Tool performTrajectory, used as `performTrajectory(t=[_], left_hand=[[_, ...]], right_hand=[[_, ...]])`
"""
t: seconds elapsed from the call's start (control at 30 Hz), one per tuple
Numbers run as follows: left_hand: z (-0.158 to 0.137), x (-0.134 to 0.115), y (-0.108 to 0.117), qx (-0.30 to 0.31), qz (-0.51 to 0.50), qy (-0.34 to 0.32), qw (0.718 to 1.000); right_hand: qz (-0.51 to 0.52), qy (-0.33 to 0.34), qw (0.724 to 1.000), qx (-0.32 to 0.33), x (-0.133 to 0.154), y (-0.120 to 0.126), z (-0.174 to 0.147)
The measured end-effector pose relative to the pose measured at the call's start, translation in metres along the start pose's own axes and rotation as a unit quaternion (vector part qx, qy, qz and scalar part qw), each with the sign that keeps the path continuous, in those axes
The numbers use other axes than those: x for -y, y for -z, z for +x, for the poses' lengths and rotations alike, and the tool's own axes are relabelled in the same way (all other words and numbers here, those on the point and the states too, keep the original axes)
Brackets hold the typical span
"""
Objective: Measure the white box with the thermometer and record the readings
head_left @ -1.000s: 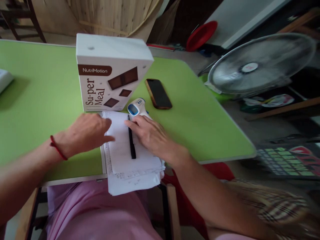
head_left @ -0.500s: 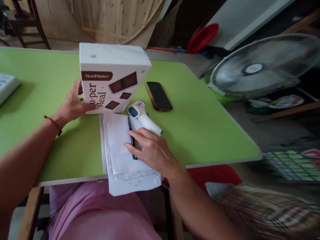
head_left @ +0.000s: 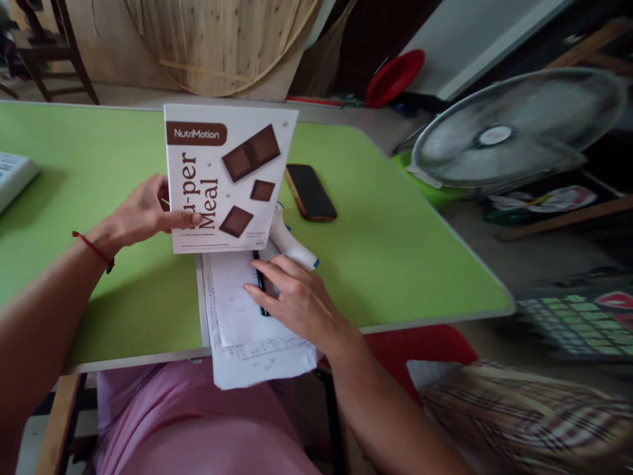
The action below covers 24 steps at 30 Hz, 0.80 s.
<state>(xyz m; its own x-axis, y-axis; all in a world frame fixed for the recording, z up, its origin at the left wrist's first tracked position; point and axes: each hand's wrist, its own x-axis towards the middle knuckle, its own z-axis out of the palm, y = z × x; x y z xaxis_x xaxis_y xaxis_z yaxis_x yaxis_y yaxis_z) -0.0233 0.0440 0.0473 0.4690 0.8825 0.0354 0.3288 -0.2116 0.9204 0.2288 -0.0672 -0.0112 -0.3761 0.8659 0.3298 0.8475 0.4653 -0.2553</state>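
My left hand (head_left: 148, 208) grips the left side of a white box (head_left: 202, 185), thumb across its front and the other fingers partly hidden behind. The front carries a brown "NutriMotion" label and pictures of chocolate pieces. On a stack of written papers (head_left: 232, 316) at the table's edge rests my right hand (head_left: 291, 290), fingers stretched out and apart. They lie over a black pen (head_left: 261, 284) without closing round it. A white and blue infrared thermometer (head_left: 291, 244) lies beyond that hand, its head largely hidden by the box.
A phone (head_left: 311, 191) lies face up on the green table (head_left: 410, 251), right of the box. At the far left edge is part of a white device (head_left: 14, 173). A large fan (head_left: 494, 135) stands beyond the table's right side, near a red round object (head_left: 395, 78).
My left hand has tilted the box so its front faces me and its top no longer shows. The box now covers the thermometer's head. My right hand has stayed nearly still.
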Motion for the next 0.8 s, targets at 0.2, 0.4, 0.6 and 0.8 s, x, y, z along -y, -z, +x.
performTrajectory(t=[0.2,0.4,0.6,0.8], left_hand=[[-0.001,0.001,0.003,0.095,-0.016,-0.006,0.995],[-0.002,0.001,0.005,0.108,0.014,-0.019,0.994],[-0.003,0.001,0.007,0.113,0.045,-0.011,0.992],[-0.003,0.001,0.006,0.106,0.065,0.001,0.992]], right_hand=[[-0.049,-0.13,0.987,-0.081,-0.023,0.014,0.018],[-0.045,-0.257,0.961,0.095,-0.044,0.011,0.046],[0.114,-0.321,0.939,-0.05,-0.036,0.022,0.039],[0.621,-0.26,0.725,-0.143,0.024,0.041,0.017]])
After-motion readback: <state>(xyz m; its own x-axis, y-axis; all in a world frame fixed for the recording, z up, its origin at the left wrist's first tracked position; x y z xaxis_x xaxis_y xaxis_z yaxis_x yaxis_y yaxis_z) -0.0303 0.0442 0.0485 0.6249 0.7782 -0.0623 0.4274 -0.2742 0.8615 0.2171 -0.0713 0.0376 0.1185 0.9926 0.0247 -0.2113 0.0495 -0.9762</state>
